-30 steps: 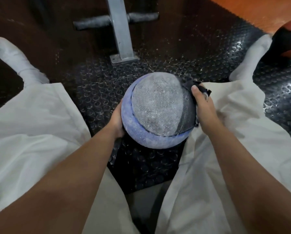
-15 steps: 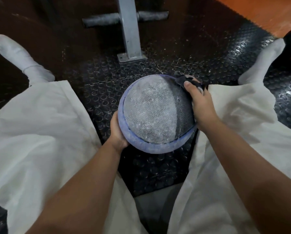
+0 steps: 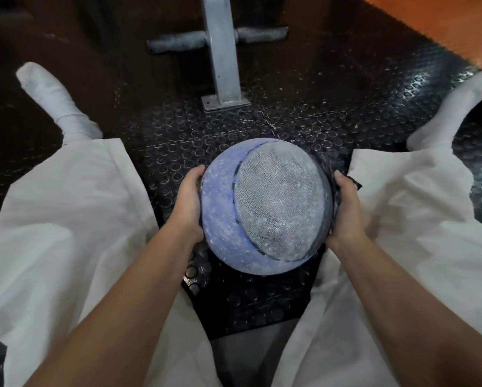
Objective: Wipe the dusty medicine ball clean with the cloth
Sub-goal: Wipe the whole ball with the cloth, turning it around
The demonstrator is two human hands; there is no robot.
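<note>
Studded floor mat (image 3: 304, 121) lay under the medicine ball (image 3: 265, 208) you gripped between your legs, left hand (image 3: 189, 202) curled on its bare side, right hand (image 3: 346, 208) clamping the cloth (image 3: 356, 186) to the other; looked like early wiping, top panel dusty, next stroke needed firm pressure across it.

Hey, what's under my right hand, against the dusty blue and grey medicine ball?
A dark cloth lies pressed between the right hand and the dusty blue and grey medicine ball. Only its crumpled edges show; the hand covers the rest.
</note>
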